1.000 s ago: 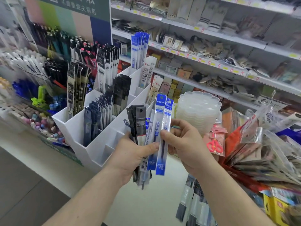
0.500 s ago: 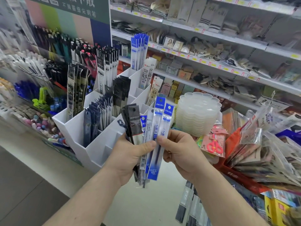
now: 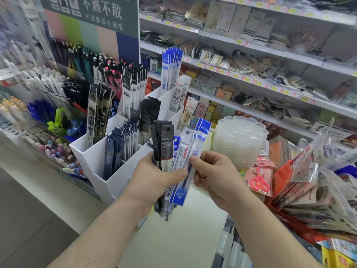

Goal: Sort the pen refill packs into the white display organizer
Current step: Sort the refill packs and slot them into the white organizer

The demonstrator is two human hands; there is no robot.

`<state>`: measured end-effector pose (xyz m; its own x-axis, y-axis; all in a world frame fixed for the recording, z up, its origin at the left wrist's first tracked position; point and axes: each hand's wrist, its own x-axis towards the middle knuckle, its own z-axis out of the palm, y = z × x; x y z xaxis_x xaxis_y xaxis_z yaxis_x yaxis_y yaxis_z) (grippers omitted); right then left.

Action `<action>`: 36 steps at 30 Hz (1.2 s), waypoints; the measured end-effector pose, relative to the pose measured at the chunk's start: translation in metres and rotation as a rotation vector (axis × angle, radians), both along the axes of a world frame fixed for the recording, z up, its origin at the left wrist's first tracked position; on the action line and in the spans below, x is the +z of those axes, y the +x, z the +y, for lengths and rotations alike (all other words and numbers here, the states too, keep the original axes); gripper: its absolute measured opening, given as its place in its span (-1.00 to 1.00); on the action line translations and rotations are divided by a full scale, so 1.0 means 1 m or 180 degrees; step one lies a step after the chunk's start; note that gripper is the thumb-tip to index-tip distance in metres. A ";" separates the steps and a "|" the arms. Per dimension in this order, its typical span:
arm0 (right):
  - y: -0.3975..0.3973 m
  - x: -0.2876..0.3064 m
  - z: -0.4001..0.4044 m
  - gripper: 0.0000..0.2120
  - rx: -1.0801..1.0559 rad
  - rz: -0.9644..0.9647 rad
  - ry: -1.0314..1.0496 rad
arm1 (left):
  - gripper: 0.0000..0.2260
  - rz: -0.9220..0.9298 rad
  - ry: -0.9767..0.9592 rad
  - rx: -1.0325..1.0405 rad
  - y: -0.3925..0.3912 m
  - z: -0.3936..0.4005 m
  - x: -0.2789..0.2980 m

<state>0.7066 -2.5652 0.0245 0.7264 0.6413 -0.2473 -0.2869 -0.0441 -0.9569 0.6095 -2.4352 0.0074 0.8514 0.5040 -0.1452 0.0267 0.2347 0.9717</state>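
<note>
Shop aisle, white display organizer (image 3: 100, 161) ahead. My left hand (image 3: 152, 182) clamps fanned bundle of refill packs (image 3: 166, 151); right hand (image 3: 214, 175) pinches blue pack (image 3: 190, 161) mid-length. Packs likely light, thin, slick, floppy: grip near stiff header card, not sleeve.

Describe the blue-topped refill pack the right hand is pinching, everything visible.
The blue-topped refill pack is a long, narrow sleeve of clear plastic with a blue header card bearing white lettering and a blue printed band at the bottom. A thin refill shows inside. It stands nearly upright, leaning slightly right, frontmost in a fan of packs. The right hand pinches its middle; the left hand grips the whole bunch, its thumb pressing beside it. The white display organizer stands behind.
</note>
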 end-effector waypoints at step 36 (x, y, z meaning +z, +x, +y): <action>0.148 0.071 0.192 -0.87 -0.1278 -0.1334 -0.0343 | -0.75 -0.0179 0.0726 0.1315 -0.006 0.048 0.035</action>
<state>0.8546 -2.3732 0.0956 0.9569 0.2832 0.0647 0.1004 -0.1134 -0.9885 0.6031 -2.3876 0.0424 0.5764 0.8157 0.0492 -0.0780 -0.0050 0.9969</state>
